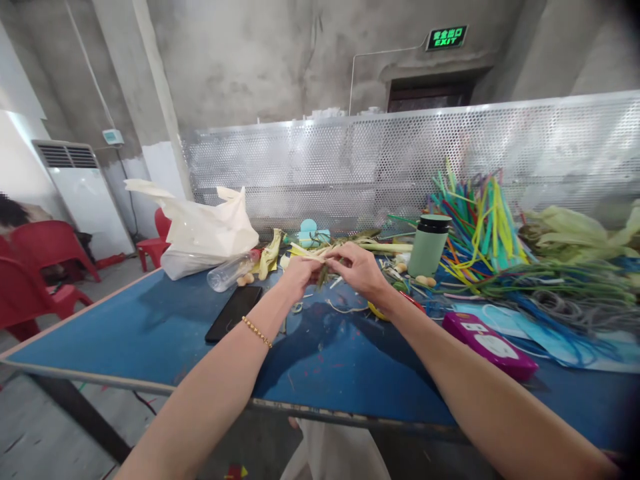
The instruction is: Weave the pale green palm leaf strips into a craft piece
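Observation:
My left hand (302, 275) and my right hand (356, 268) meet above the middle of the blue table. Between their fingertips is a brownish-green strip of dried husk (323, 276), its lower end hanging down. Fingers of both hands are closed and pinch at it; my own knuckles hide part of it. Behind them lie pale husk strips and stalks (385, 247). A folded yellowish husk (271, 255) rests to the left of my left hand. Scraps and a thin pale fibre (345, 309) are scattered on the tabletop below.
A black phone (234, 313), a clear bottle (229, 273) and a white plastic bag (205, 230) are on the left. To the right stand a green jar (429, 248), a bundle of coloured strips (493, 223), husks (575, 233) and a purple box (487, 345). A perforated metal panel (340, 157) rises behind.

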`<state>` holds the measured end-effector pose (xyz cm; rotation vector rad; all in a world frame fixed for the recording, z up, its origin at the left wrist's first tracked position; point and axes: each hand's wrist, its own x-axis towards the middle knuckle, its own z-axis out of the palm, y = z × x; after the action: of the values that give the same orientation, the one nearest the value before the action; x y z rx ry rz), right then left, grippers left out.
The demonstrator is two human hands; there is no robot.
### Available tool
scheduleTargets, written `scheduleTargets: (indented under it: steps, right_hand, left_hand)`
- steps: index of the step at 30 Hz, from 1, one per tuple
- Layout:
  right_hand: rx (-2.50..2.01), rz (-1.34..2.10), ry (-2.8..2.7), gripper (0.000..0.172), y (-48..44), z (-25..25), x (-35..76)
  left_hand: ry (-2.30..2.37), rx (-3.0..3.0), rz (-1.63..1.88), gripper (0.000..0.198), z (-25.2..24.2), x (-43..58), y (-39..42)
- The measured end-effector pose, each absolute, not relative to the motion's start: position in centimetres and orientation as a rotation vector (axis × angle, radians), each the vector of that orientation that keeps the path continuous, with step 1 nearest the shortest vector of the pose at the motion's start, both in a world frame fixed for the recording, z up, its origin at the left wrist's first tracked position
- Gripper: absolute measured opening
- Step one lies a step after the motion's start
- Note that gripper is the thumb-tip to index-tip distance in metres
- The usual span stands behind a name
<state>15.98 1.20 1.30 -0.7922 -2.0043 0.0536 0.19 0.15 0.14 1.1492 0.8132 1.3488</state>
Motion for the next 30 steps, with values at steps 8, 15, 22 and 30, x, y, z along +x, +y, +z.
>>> scheduleTargets:
  steps: [8, 15, 22, 30]
  right_hand:
    - [-0.84, 0.219, -1.961, 0.02, 1.64, 1.08, 16.12]
    - [-0.822, 0.199, -2.006, 0.025, 1.29, 1.36, 16.04]
    - [-0.741, 0.485, -1.918, 0.024, 1.36, 1.31, 15.99]
    - [-0.8, 0.587, -1.807, 0.029, 0.83, 1.98, 16.12]
  left_hand:
    - [0.686, 1.137, 1.349, 0.018, 0.33, 0.31, -0.16]
    - [0.777, 1.164, 1.364, 0.014, 0.23, 0.52, -0.23]
    - [0.714, 1.166, 1.312, 0.013, 0.28, 0.49, -0.34]
    - [0.676, 1.25, 1.329, 0.027, -0.16, 0.46, -0.02]
